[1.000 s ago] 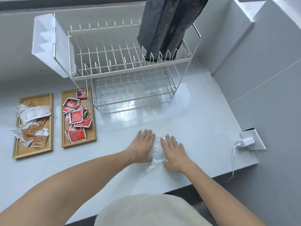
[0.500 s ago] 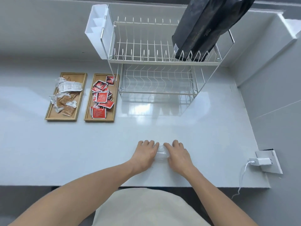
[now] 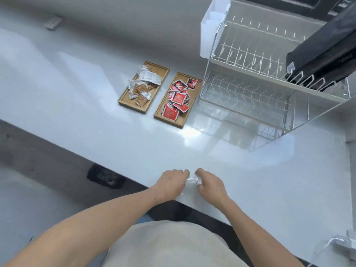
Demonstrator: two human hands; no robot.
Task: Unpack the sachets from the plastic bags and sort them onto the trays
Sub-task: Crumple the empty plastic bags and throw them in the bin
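Gathering up a crumpled clear plastic bag [image 3: 192,180] at the near edge of the glossy white worktop [image 3: 250,180], the left hand [image 3: 169,183] and the right hand [image 3: 210,185] sit close together, fingers curled and pinched on the film from either side. Whether any sachet is left inside that bag cannot be told; it looks flat and scrunched. Well apart from the hands, toward the back of the worktop, two wooden rectangular trays lie side by side: the left wooden tray [image 3: 123,99] carries brown sachets [image 3: 139,91] mixed with torn silvery wrappers, and the right wooden tray [image 3: 183,122] carries a heap of red sachets [image 3: 178,99]. Just beside that second tray stands a white two-tier wire dish rack [image 3: 260,89], with a dark bag [image 3: 323,56] leaning in its top tier. Judging by this, the sorting looks largely done and the step in hand is dealing with the bag itself. Next move, most likely: feel through the film for a leftover sachet, then lift the bag clear without dragging it over the edge.
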